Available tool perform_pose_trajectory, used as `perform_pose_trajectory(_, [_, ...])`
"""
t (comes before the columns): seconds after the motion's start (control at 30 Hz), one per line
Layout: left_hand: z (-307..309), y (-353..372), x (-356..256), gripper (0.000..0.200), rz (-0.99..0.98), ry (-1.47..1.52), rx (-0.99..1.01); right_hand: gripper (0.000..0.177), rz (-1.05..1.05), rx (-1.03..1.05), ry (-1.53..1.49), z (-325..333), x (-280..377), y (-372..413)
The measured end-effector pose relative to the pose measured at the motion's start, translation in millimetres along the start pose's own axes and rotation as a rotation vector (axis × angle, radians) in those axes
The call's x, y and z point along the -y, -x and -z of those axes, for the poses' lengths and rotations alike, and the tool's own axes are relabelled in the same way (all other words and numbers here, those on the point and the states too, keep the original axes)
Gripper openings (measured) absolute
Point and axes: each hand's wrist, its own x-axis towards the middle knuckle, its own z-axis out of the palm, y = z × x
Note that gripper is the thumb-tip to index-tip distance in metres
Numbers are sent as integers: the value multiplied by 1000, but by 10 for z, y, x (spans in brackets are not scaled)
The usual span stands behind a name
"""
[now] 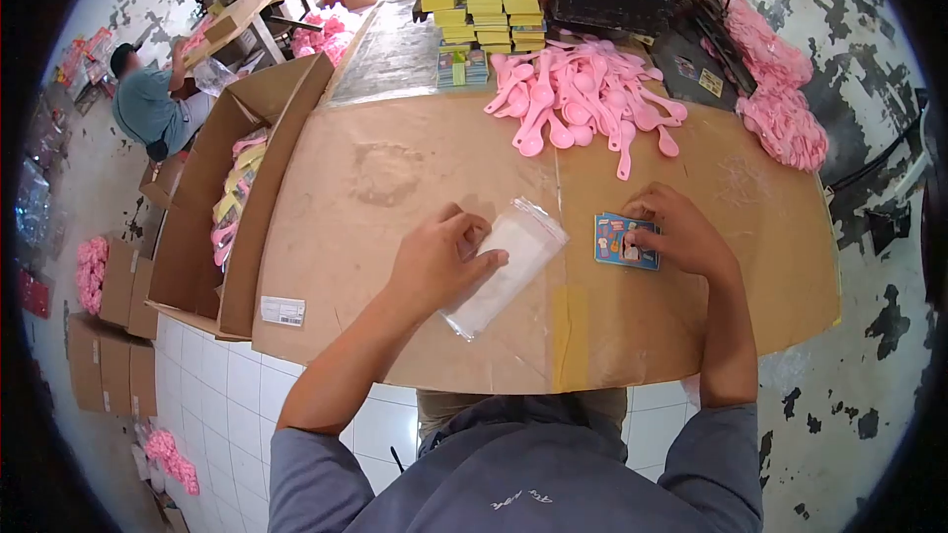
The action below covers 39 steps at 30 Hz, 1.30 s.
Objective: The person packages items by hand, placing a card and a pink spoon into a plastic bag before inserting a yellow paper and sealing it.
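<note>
Left hand (441, 257), thumb and fingers parted, on clear bags (516, 257) on the surface (336, 227), right hand (681, 229) with thumb on blue cards (610, 247) nearby, whether pinching I can't tell from here, pink spoons (578, 99) heaped beyond

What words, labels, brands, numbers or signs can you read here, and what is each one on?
None can be read with certainty.
White label on the cardboard: printed lines, too small.
Blue printed card at the right hand: small coloured pictures, any lettering too small.
Gray shirt: light script, too blurred.
Yellow-edged stacks: any print too small.
Yellowish label at the upper right: too small.
</note>
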Motion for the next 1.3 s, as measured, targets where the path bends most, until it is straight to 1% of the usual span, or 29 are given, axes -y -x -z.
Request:
perform_pose_trajectory(0.03, [-54,10,6,30,-13,10,-17,31,-13,11,-10,4,7,-1])
perform_pose_trajectory(0.1, [-82,-3,43,27,22,57,4,28,-34,24,-29,19,55,-19])
perform_pose_trajectory(0.2, [-41,-8,3,21,87,101,24,23,-86,-7,-178,24,103,-25])
perform_pose_trajectory(0.3, [-21,-14,-10,18,178,210,38,15,-146,-20,-142,26,88,-23])
perform_pose_trajectory(0.33, [-25,-12,-2,17,212,260,43,13,-132,-49,-138,28,92,-25])
perform_pose_trajectory(0.43, [-78,-8,69,17,93,324,-65,9,-98,-126,-149,51,163,-24])
perform_pose_trajectory(0.5, [-70,0,72,16,127,338,-31,9,-87,-166,-193,21,285,-26])
perform_pose_trajectory(0.53, [-66,0,72,16,144,346,-13,10,-62,-143,-354,-44,321,-32])
perform_pose_trajectory(0.6, [-18,3,7,14,67,241,1,13,-12,-94,-674,-234,402,-38])
perform_pose_trajectory(0.63, [-2,1,-19,13,28,189,7,14,1,-89,-608,-334,493,-33])
perform_pose_trajectory(0.7, [-11,4,-32,10,-1,182,-7,16,26,-78,-475,-511,658,-27])
perform_pose_trajectory(0.8, [-54,2,35,7,-52,241,-71,15,392,-82,-89,-741,536,-135])
perform_pose_trajectory(0.83, [-75,1,78,7,-67,273,-101,15,398,-84,-89,-762,527,-139])
perform_pose_trajectory(0.93, [-83,-29,136,14,3,548,-163,14,420,-99,-85,-797,524,-147])
perform_pose_trajectory(1.0, [-45,-28,80,22,94,856,-97,14,436,-129,-72,-830,493,-157])
perform_pose_trajectory(1.03, [-28,-26,50,26,142,1010,-62,13,412,-123,-96,-817,491,-160])
perform_pose_trajectory(1.1, [-8,-17,28,32,113,1004,12,12,361,-107,-152,-797,518,-149])
perform_pose_trajectory(1.2, [-20,11,-34,36,120,1023,98,14,323,-260,-182,-742,605,-102])
perform_pose_trajectory(1.3, [-65,33,-74,37,124,998,147,16,126,-294,-343,-718,645,-45])
